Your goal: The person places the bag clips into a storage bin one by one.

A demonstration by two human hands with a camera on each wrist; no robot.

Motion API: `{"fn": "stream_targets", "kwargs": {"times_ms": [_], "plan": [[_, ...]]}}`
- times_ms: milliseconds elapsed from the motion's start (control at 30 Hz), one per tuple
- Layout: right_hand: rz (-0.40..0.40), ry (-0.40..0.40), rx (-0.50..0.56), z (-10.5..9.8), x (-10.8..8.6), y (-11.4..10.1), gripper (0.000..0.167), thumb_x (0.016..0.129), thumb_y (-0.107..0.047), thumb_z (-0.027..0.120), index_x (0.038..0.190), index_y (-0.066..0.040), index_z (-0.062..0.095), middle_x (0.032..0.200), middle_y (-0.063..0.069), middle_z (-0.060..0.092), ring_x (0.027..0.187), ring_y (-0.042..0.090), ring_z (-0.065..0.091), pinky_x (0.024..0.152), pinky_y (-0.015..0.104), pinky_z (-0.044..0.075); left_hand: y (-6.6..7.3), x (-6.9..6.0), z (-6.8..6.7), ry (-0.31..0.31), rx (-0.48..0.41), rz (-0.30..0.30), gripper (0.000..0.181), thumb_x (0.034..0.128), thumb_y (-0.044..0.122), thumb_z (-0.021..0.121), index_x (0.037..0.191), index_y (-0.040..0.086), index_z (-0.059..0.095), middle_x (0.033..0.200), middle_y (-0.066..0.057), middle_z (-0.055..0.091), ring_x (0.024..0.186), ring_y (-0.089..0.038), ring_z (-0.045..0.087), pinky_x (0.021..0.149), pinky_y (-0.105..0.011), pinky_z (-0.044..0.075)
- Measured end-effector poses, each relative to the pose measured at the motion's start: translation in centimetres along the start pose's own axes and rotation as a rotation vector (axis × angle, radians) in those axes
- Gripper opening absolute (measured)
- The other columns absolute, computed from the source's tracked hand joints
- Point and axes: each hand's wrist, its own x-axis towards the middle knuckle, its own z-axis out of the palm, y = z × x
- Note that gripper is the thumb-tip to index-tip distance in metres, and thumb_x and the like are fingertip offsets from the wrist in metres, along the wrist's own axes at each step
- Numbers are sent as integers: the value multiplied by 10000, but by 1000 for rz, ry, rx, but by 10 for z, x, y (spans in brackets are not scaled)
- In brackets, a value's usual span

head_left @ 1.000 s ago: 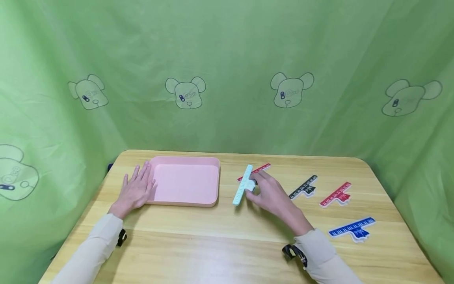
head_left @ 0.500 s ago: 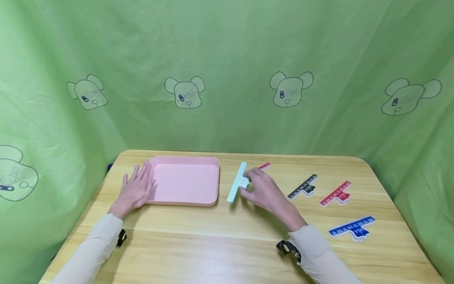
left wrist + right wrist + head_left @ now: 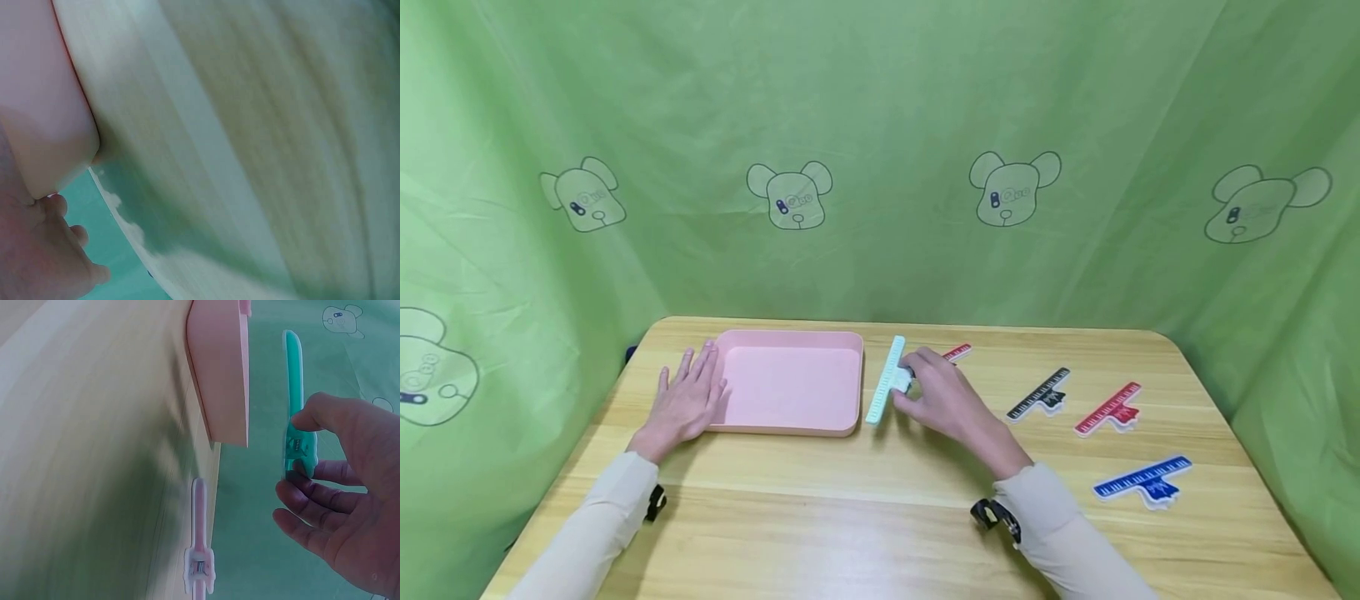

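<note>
My left hand (image 3: 681, 404) lies with straight fingers against the left side of the pink tray (image 3: 786, 387). In the left wrist view, the left hand (image 3: 44, 250) touches the end of the tray (image 3: 50, 94). My right hand (image 3: 947, 396) pinches the light teal clip (image 3: 887, 379) by its handle, just right of the tray. The right wrist view has the right hand (image 3: 350, 487) gripping the teal clip (image 3: 295, 387) above the table between thumb and fingers. Partly hidden behind the right hand is a red clip (image 3: 957, 352).
On the right side of the table (image 3: 820, 533) lie a black clip (image 3: 1039, 395), another red clip (image 3: 1108, 410) and a blue clip (image 3: 1142, 481). A green curtain (image 3: 895, 267) with bear faces hangs around the table's back and sides.
My right hand has moved left with the teal clip, which now hangs closer to the tray and stands a little more upright. The left hand has stayed against the tray.
</note>
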Motion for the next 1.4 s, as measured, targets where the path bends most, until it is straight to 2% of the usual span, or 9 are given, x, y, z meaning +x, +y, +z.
{"fn": "stream_targets", "kwargs": {"times_ms": [200,600,1133,1267,1400], "plan": [[-27,-1,-10,4,5,-2,411,860,-191,792,1195,22,685,1125,115,674,935,210,652,807,304,594,1,0,0,-1,-2,0,675,1117,395,237,1633,11,33,1709,-169,-5,1540,-475,41,1173,-741,-1],[-25,-41,17,14,18,-12,442,872,-198,785,1234,29,672,1144,106,667,908,197,649,800,277,586,-4,0,2,10,4,3,679,1116,398,239,1631,5,36,1708,-172,-1,1539,-480,35,1170,-745,-3],[-24,-83,6,26,33,-26,455,877,-227,793,1251,3,675,1149,93,659,910,167,626,813,257,572,-1,0,0,3,5,4,678,1116,411,218,1634,15,34,1710,-164,-7,1541,-474,32,1169,-746,-4],[-28,-103,15,28,38,-32,461,884,-211,788,1268,11,665,1184,117,657,943,182,638,832,253,578,-1,0,0,3,7,4,676,1117,403,236,1634,15,40,1710,-171,9,1540,-476,43,1170,-748,11],[-28,-120,20,30,44,-37,485,889,-210,784,1295,18,649,1276,166,638,1052,244,658,910,308,582,1,0,0,12,10,4,671,1117,385,268,1634,11,60,1710,-172,30,1541,-473,53,1172,-747,20]]}}
